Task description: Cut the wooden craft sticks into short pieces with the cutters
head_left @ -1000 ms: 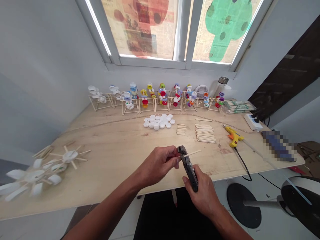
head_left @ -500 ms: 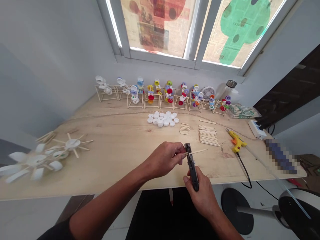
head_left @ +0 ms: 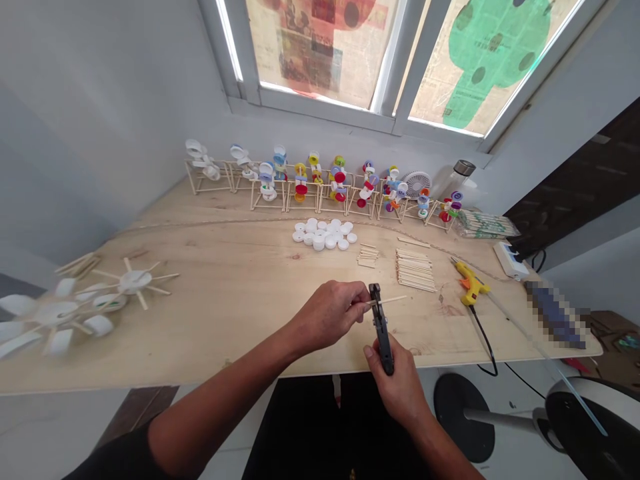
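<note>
My left hand (head_left: 336,315) pinches a thin wooden stick (head_left: 395,299) between thumb and fingertips. The stick crosses the jaws of dark pliers (head_left: 381,333), and its free end sticks out to the right. My right hand (head_left: 397,377) is wrapped around the handles of the pliers, which point away from me above the table's front part. Whether the jaws press on the stick cannot be made out. Beyond the hands lie a stack of cut wooden sticks (head_left: 415,270), a smaller pile of short sticks (head_left: 368,255) and a cluster of white bottle caps (head_left: 319,241).
A yellow glue gun (head_left: 470,283) lies to the right, its cord hanging over the edge. Bottle-cap wheels on stick frames (head_left: 300,190) line the back. White spoked wheels (head_left: 134,281) lie at left. A power strip (head_left: 510,260) and packaged sticks (head_left: 487,225) are at right.
The stick has shifted slightly left in the pliers, with a little less of it showing past the jaws. Both hands keep their grip. The whole view has shifted a little.
</note>
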`<state>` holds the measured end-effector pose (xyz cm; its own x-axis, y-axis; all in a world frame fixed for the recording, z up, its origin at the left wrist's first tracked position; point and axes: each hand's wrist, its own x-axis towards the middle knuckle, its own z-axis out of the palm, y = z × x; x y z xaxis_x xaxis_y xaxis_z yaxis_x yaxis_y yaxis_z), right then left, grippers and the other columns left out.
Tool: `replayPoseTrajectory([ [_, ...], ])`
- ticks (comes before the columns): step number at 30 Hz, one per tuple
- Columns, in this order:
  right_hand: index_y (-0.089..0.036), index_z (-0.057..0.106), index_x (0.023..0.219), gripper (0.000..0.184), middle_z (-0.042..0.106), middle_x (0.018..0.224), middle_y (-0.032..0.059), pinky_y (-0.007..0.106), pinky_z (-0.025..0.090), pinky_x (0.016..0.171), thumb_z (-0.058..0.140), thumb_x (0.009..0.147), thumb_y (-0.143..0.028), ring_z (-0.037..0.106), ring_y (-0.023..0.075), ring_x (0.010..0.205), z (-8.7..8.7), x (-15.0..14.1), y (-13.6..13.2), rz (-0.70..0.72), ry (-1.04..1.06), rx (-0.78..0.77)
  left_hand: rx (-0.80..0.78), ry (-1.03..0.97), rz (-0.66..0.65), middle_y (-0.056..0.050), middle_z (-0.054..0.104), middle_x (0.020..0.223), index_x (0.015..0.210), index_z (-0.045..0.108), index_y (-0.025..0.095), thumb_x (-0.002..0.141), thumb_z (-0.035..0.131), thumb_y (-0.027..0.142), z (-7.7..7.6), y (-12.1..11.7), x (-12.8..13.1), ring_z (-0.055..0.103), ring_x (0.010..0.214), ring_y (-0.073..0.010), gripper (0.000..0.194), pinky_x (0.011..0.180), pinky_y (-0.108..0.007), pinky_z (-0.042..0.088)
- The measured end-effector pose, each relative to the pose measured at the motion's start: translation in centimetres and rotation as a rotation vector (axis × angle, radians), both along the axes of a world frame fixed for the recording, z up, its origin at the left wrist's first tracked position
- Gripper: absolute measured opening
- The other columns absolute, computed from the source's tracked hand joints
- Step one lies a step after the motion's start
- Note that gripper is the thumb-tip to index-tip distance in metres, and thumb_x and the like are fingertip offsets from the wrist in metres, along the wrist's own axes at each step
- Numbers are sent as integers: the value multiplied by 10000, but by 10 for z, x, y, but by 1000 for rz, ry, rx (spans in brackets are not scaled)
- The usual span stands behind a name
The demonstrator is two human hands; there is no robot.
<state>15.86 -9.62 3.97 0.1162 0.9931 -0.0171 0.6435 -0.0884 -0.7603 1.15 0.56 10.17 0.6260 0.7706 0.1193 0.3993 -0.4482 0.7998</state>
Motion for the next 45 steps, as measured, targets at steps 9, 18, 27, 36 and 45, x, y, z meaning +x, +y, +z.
replayPoseTrajectory([
  [9,-196,436,650,246,464,514,-40,220,305,449,471,822,-368,423,115,470,-3,0,6,-15,53,19,75,82,29,2,627,613,717,559,179,810,476,212,-1,3,4,536,535,-120,129,514,-205,328],
  [18,-189,447,663,249,481,558,-13,230,324,483,467,818,-383,449,137,533,-11,1,14,-32,65,-34,276,125,81,20,594,616,762,520,185,836,437,190,-20,2,6,527,515,-109,111,493,-197,334],
  [27,-182,476,759,193,439,586,-52,216,353,477,489,819,-365,434,99,471,-5,-1,11,-16,301,-172,821,67,262,-27,606,681,844,553,149,851,412,116,-49,-10,12,538,603,-125,145,565,-243,374],
  [36,-180,485,798,195,448,571,-57,217,376,493,493,828,-373,439,99,480,1,-1,4,37,377,-214,1008,75,198,-42,604,728,910,546,111,847,425,79,-53,-11,11,504,587,-118,140,544,-265,345],
  [45,-175,487,804,189,435,547,-73,209,363,494,509,838,-360,446,83,450,19,-2,-4,88,502,-278,1116,40,81,-28,586,679,938,517,98,840,462,90,-51,-2,2,490,574,-119,112,545,-276,354],
])
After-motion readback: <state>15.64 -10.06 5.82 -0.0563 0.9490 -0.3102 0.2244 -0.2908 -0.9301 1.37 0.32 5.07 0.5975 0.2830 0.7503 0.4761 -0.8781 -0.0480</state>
